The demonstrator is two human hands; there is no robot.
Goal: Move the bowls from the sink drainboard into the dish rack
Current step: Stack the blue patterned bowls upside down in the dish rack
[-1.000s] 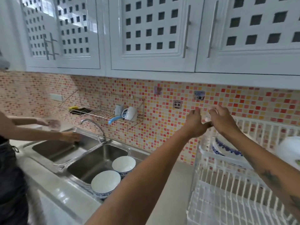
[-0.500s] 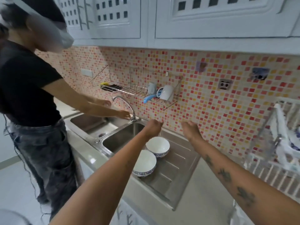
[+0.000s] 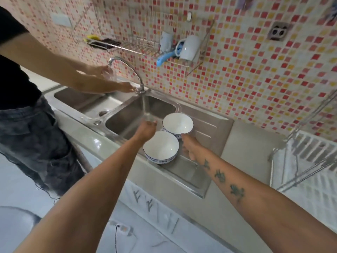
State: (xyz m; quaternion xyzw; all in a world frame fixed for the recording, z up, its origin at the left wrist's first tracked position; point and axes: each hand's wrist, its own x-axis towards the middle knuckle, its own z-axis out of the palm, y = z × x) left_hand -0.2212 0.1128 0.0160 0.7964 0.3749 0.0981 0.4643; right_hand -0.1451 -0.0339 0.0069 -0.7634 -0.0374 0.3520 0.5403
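Observation:
Two white bowls with blue patterned outsides stand on the steel drainboard (image 3: pixel 209 125). The near bowl (image 3: pixel 161 147) sits in front of the far bowl (image 3: pixel 177 124), their rims almost touching. My left hand (image 3: pixel 145 130) hovers at the near bowl's left rim, fingers loosely curled, holding nothing. My right hand (image 3: pixel 189 147) is low on the right side between the two bowls, blurred; its fingers are partly hidden, and I cannot tell whether it grips a bowl. The white dish rack (image 3: pixel 308 161) stands at the right edge.
Another person (image 3: pixel 21 110) stands at the left, hands under the faucet (image 3: pixel 127 70) over the double sink (image 3: pixel 138 110). A wire wall shelf (image 3: pixel 145 46) holds a mug and a blue-handled tool. A grey counter (image 3: pixel 246 148) lies between drainboard and rack.
My view has swung left and down from the rack to the sink. Both hands have dropped from rack height to the two bowls on the drainboard.

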